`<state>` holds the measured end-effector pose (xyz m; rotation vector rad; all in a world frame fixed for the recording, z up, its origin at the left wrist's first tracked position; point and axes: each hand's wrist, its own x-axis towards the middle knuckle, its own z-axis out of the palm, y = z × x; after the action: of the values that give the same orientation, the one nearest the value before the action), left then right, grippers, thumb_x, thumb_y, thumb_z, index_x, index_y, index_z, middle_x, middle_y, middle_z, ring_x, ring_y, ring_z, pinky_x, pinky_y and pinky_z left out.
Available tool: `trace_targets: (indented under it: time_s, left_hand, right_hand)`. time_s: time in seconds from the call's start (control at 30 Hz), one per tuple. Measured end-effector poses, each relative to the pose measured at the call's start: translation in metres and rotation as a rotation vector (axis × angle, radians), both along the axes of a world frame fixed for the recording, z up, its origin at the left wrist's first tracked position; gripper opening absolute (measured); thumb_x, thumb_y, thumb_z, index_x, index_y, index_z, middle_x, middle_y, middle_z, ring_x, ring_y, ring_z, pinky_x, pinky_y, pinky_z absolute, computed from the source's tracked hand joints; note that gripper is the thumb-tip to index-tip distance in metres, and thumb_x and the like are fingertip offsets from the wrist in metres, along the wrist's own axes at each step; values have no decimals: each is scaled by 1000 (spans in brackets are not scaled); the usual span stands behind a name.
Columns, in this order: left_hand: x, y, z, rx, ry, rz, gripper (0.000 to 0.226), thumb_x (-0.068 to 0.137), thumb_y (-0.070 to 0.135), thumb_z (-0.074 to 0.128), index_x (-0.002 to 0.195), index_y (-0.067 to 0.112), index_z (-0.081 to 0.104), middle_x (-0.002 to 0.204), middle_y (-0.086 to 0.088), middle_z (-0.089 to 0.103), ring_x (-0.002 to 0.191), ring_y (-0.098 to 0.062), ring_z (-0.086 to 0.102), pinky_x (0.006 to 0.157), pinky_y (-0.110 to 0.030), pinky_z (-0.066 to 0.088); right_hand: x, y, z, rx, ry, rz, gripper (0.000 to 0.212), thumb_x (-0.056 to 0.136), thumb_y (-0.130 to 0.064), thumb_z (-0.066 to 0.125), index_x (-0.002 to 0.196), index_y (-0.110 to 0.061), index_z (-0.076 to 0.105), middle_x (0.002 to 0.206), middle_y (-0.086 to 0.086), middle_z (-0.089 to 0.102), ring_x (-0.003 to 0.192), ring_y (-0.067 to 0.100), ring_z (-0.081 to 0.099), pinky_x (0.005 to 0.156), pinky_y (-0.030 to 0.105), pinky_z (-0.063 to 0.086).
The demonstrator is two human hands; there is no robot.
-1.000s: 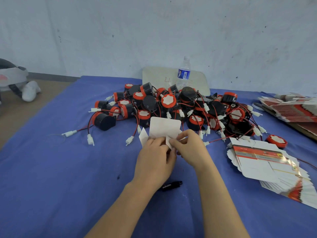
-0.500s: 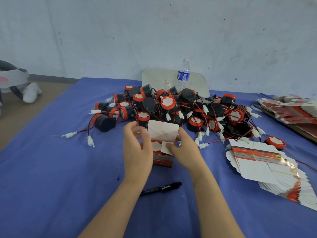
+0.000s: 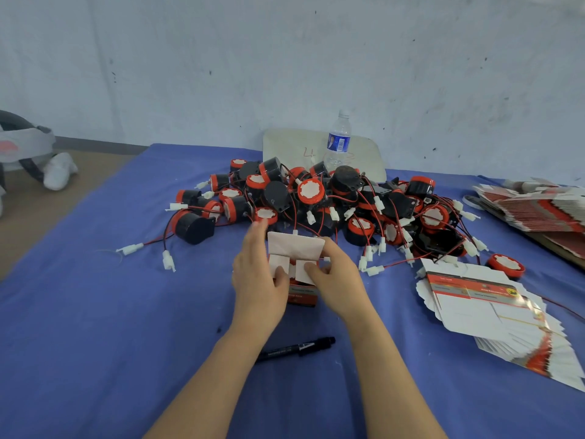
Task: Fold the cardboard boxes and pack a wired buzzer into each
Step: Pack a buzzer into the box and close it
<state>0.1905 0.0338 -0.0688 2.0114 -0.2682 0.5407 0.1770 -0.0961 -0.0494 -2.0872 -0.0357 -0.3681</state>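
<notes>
A small red-and-white cardboard box (image 3: 299,270) stands on the blue table (image 3: 95,312) just in front of me, its white lid flap raised. My left hand (image 3: 258,280) grips the box's left side, thumb pressing the left inner flap down. My right hand (image 3: 338,280) holds the right side, thumb on the right inner flap. Behind the box lies a big heap of black-and-red wired buzzers (image 3: 316,201) with red and black leads and white plugs. A fanned stack of flat unfolded boxes (image 3: 493,315) lies to the right.
A black marker pen (image 3: 297,348) lies under my forearms. A water bottle (image 3: 338,142) stands behind the heap against a pale board (image 3: 285,147). More flat boxes (image 3: 535,205) are piled at the far right edge. One loose buzzer (image 3: 505,264) sits beside the near stack.
The box has been opened up from a flat sheet and set upright. Both thumbs now press its two inner flaps inward. My left hand came down from the lid to the box's left side.
</notes>
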Motion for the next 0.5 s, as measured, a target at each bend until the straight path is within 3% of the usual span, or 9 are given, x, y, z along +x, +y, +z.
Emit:
trace_targets:
  time_s: [0.1, 0.17, 0.2, 0.27, 0.4, 0.5]
  left_hand:
    - [-1, 2, 2, -130, 85, -180, 64, 90, -5, 48, 135, 38, 33, 125, 12, 51, 110, 0, 49, 77, -5, 43]
    - [-3, 3, 1, -204, 73, -221, 59, 89, -9, 46, 113, 44, 38, 111, 16, 55, 101, 10, 52, 71, -2, 42]
    - [-3, 4, 1, -219, 68, -228, 55, 89, -10, 46, 107, 42, 39, 108, 15, 55, 99, 13, 51, 71, -1, 41]
    - [-2, 4, 1, -209, 79, -225, 46, 90, -7, 47, 105, 37, 40, 106, 11, 56, 99, 5, 53, 71, -4, 43]
    - [1, 8, 1, -192, 114, -228, 31, 92, 5, 54, 101, 34, 47, 103, 9, 57, 94, -6, 56, 69, -8, 44]
    - [1, 16, 2, -131, 109, -319, 29, 89, 13, 60, 111, 30, 51, 114, 12, 53, 103, -3, 53, 81, -16, 47]
  right_hand:
    - [-1, 4, 5, 134, -12, 23, 20, 93, -16, 55, 106, -28, 63, 98, -3, 66, 73, 10, 57, 69, 25, 52]
    - [-4, 7, 11, 269, -15, 56, 11, 93, -33, 56, 97, -30, 67, 83, -11, 65, 68, 3, 55, 64, 18, 47]
    - [-5, 8, 14, 304, -12, 72, 19, 94, -40, 54, 93, -28, 69, 71, -14, 61, 63, 0, 52, 61, 15, 45]
    - [-6, 5, 16, 297, 4, 95, 27, 95, -41, 52, 93, -23, 71, 64, -13, 56, 57, -1, 48, 57, 12, 41]
    - [-9, -7, 17, 148, 93, 184, 18, 94, -23, 58, 108, -24, 70, 84, -10, 62, 68, 1, 54, 60, 8, 44]
    - [-8, -14, 13, 7, 143, 125, 35, 91, -27, 64, 126, -28, 58, 112, -6, 61, 93, 15, 60, 75, 13, 50]
